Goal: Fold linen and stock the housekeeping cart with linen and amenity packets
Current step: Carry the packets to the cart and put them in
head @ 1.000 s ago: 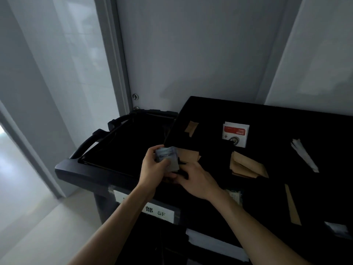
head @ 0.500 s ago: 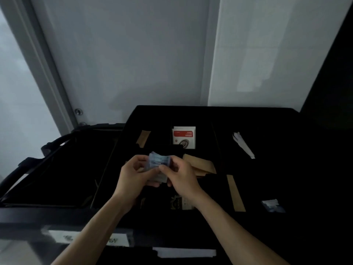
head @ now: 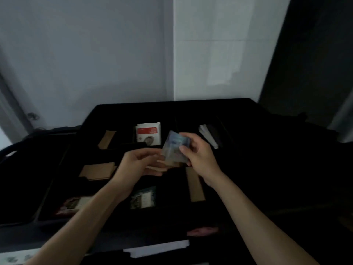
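Observation:
My right hand (head: 198,155) pinches a small stack of bluish-grey amenity packets (head: 174,147) above the middle of the black cart tray (head: 191,106). Just to their left my left hand (head: 141,163) hovers with its fingers relaxed and nothing in it; whether its fingertips touch the packets I cannot tell. In the tray's compartments lie a red-and-white packet (head: 149,131), brown paper packets (head: 97,171), a narrow brown sleeve (head: 194,184), white packets (head: 207,134) and a dark printed packet (head: 143,197).
A black bin section of the cart (head: 28,169) sits to the left. Walls stand close behind the cart. A white label strip (head: 158,247) runs along the cart's front edge, with a pinkish item (head: 202,231) above it.
The view has swung to the right over the tray. The packets have passed from both hands into my right hand and moved up and right; my left hand has let go.

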Available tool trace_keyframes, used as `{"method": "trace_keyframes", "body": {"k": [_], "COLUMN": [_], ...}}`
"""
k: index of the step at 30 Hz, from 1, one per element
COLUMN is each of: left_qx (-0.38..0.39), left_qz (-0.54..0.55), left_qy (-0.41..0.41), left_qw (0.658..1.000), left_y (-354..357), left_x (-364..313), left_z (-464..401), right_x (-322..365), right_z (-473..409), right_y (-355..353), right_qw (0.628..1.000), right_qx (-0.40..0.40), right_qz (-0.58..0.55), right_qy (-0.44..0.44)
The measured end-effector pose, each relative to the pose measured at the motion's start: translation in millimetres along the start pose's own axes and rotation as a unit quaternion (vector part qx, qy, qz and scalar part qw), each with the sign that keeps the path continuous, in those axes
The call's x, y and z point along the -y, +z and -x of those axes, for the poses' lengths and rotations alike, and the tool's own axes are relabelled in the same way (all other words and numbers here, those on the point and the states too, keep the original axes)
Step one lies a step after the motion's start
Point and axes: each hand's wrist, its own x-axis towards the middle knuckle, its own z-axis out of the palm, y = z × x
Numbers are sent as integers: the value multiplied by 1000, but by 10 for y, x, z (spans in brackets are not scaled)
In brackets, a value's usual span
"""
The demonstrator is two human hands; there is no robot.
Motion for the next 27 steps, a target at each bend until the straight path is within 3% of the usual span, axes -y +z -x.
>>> {"method": "trace_keyframes", "body": {"k": [5,10,14,18,23,27], "left_qx": [39,62,78,118,139,146], "left_qz": [-17,-112,-275,-415,-461,-460], "left_qy": [27,51,55,90,62,64], "left_qw": [999,990,957,898,874,873], "left_y": [628,1259,1555,1716,1803,1795], "left_x": [-114,58,369,583,705,783], "left_z": [-201,-438,-601,-614,-613,-572], "right_x": [314,204,-21,-5,17,-74], "right_z": [-120,-33,133,150,138,181], "right_y": [-947,-1517,-1590,-1584,-1451,-1372], "right_qw": [997,978,912,848,755,699], "right_qx": [-81,0,125,178,272,282], "right_qz": [17,188,370,490,590,654], "right_qy": [2,91,126,92,88,56]}}
